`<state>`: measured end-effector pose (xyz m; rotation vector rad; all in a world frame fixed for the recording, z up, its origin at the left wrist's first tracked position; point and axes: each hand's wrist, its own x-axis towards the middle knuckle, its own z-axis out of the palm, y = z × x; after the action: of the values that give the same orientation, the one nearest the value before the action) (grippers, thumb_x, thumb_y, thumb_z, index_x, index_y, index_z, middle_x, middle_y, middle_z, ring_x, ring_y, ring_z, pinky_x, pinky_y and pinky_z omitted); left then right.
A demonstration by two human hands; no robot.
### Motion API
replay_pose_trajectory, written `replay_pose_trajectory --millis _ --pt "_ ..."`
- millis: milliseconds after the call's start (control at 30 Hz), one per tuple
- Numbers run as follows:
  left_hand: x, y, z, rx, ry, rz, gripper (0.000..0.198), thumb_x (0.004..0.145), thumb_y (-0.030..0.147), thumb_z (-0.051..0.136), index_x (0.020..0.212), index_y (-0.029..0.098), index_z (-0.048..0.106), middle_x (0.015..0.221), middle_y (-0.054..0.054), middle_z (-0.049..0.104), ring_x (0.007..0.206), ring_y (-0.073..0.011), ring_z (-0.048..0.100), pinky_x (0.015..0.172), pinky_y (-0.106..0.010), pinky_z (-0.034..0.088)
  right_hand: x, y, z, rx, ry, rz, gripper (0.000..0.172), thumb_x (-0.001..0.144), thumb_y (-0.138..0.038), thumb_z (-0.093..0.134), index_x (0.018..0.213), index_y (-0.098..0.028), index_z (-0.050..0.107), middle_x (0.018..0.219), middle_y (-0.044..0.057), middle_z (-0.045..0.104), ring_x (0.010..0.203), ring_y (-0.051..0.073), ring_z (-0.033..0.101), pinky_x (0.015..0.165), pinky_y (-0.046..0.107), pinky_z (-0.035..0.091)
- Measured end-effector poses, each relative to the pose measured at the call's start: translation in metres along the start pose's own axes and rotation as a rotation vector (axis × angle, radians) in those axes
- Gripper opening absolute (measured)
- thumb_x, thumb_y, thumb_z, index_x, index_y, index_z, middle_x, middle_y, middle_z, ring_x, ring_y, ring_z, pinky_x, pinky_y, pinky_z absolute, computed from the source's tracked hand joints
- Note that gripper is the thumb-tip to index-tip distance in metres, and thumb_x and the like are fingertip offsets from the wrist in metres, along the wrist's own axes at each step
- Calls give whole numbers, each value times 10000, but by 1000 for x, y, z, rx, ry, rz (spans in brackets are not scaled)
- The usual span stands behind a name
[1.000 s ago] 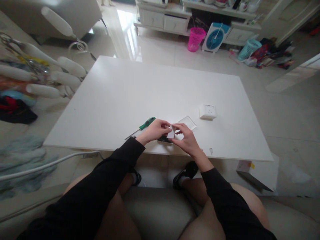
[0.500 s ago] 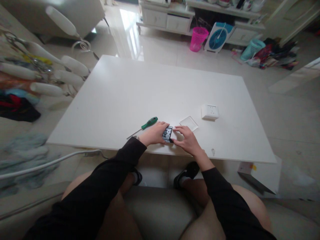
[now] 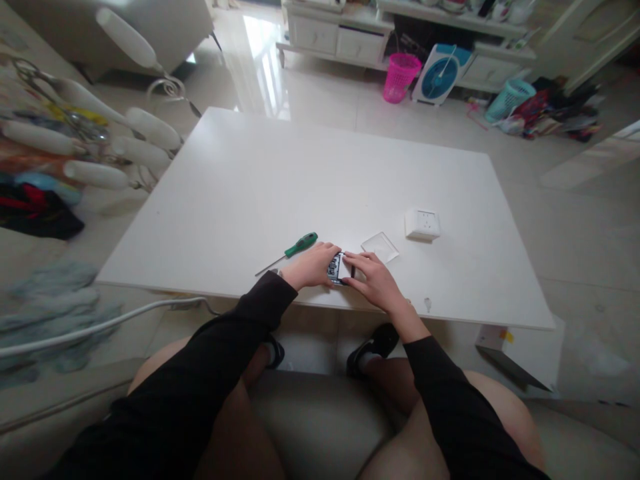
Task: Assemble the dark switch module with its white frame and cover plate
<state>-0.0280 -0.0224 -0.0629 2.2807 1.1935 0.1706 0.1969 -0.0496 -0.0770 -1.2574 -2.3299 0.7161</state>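
Near the table's front edge, my left hand (image 3: 316, 263) closes round the left side of a small black-edged, patterned panel (image 3: 333, 267), possibly a wall switch body. My right hand (image 3: 371, 275) pinches a white flat piece (image 3: 345, 268) that lies over the panel's right part. Left of my hands rests a screwdriver (image 3: 301, 245) with a green handle, its shaft towards the front left. A clear square cover (image 3: 381, 247) lies just beyond my right hand. Farther right stands a white wall socket on its box (image 3: 423, 225).
A small clear item (image 3: 427, 304), perhaps a bag, sits by the front edge of the white table (image 3: 280, 173). White lamp arms (image 3: 150, 127) reach over the left side. A pink basket (image 3: 401, 79) and a blue fan (image 3: 441, 75) stand on the floor beyond.
My right hand has moved slightly left with the white piece, which now covers the right part of the patterned panel. The left hand keeps its hold.
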Motion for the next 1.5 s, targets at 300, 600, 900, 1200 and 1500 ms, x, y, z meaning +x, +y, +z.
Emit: replay_pose_trajectory --millis 300,600,900,1200,1500 --pt "0 1 1 11 6 -13 718 660 328 947 1274 162 614 1258 -148 678 1192 -327 616 1052 -406 486 -1 1 -1 -7 7 0 487 901 -274 766 1380 -254 681 1416 95 711 1245 309 613 1112 564 521" --pt "0 6 -2 29 -15 -28 691 676 322 940 1259 144 615 1263 -158 670 1200 -333 609 1064 -406 471 -1 0 0 -5 15 -22 423 911 -294 754 1332 -276 719 1430 84 699 1231 309 612 1130 585 506" --pt "1 7 -1 49 -32 -41 665 699 323 924 1255 138 608 1268 -165 664 1205 -337 609 1070 -406 462 0 -3 -1 -39 23 0 362 894 -249 773 1256 -262 753 1339 103 717 1245 311 625 1106 540 525" --pt "1 6 1 72 -2 -16 616 718 343 907 1227 156 614 1226 -152 677 1156 -327 628 1031 -405 478 2 -9 -5 -126 -48 52 337 917 -288 758 1252 -259 741 1366 95 712 1268 320 608 1104 541 518" --pt "3 8 -1 86 -24 -56 659 673 330 940 1224 156 624 1249 -145 694 1184 -321 638 1035 -383 489 2 -17 -7 -160 -49 138 307 898 -307 788 1200 -257 763 1476 97 633 1328 331 579 1109 544 528"
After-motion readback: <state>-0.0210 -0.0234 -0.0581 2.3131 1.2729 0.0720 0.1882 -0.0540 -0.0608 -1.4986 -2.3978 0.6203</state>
